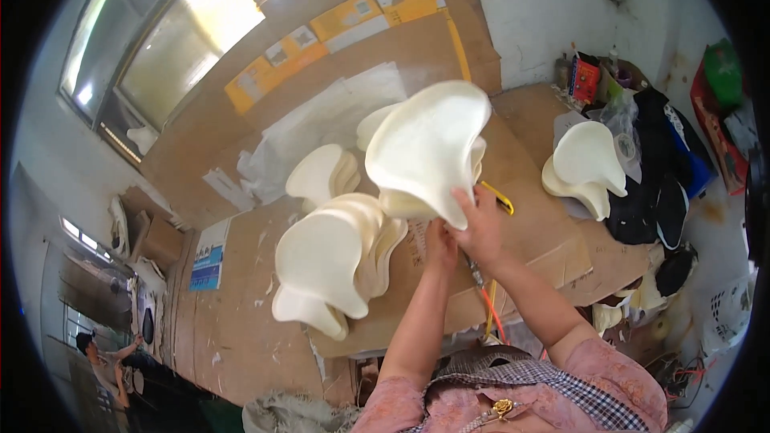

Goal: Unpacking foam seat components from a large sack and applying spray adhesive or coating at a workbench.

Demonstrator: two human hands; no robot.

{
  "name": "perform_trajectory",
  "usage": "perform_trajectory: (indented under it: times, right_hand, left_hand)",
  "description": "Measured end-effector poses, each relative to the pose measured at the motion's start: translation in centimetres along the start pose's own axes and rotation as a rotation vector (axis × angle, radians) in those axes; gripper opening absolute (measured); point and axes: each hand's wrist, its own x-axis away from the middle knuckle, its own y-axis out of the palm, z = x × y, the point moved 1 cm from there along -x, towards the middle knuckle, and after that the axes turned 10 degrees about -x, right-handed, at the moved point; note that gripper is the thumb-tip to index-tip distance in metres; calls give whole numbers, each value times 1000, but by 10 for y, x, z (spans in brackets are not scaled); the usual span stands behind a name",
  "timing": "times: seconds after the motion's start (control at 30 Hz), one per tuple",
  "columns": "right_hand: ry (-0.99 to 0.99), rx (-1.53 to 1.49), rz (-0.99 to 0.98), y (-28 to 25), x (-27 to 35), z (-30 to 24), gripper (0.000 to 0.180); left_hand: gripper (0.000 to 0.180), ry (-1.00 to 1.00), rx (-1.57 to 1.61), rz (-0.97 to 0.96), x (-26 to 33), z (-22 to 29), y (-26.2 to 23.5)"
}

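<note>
Holding a cream moulded shell (pixel 429 148) aloft above the counter (pixel 553 232), both hands meet at its narrow lower end, near picture centre. Right hand (pixel 484 228): grip closed on the shell's lower edge, fingers wrapped over the rim. Left hand (pixel 439 244): set just beside the right and under the same end; it touches the shell, but the grip cannot be told, since the right hand and the shell cover its fingers.

Shell: broad, curved, flared upward toward 12 o'clock, tilted, clear of the counter surface.

At 8 o'clock from the hands, a stack (pixel 333 261) of like shells lies nested on the cardboard-covered counter. At 10 o'clock, a smaller stack (pixel 323 175) sits partly behind the held piece. At 2 o'clock, well apart, a third stack (pixel 585 164) rests near the counter's far corner, just beside dark bags (pixel 658 168) and a clear plastic wrap.

A yellow-handled tool (pixel 501 199) lies on the counter directly behind the right hand; its kind is possibly a cutter, the view being too blocked to confirm. An orange cord (pixel 491 309) runs down between the forearms toward 6 o'clock.

At 7 o'clock, far off, another person (pixel 100 353) stands by a doorway.
</note>
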Motion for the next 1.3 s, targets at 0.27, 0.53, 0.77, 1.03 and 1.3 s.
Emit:
perform_trajectory:
  times: [0.27, 0.53, 0.77, 1.03, 1.3]
  right_hand:
    - [567, -723, -122, -24, 3, 150, 39]
    - [226, -137, -49, -10, 0, 151, 16]
    - [100, 69, -478, -5, -28, 96, 11]
    - [194, 465, -171, -12, -3, 228, 23]
    - [413, 679, -326, -31, -19, 256, 35]
  left_hand:
    - [50, -302, -138, 74, -49, -52, -76]
    - [51, -344, -347, 139, -57, -55, -57]
    - [55, -380, -183, 156, -45, -61, -84]
    - [55, -378, -18, 68, -61, -56, -78]
    - [47, -299, -4, 175, -60, -50, -50]
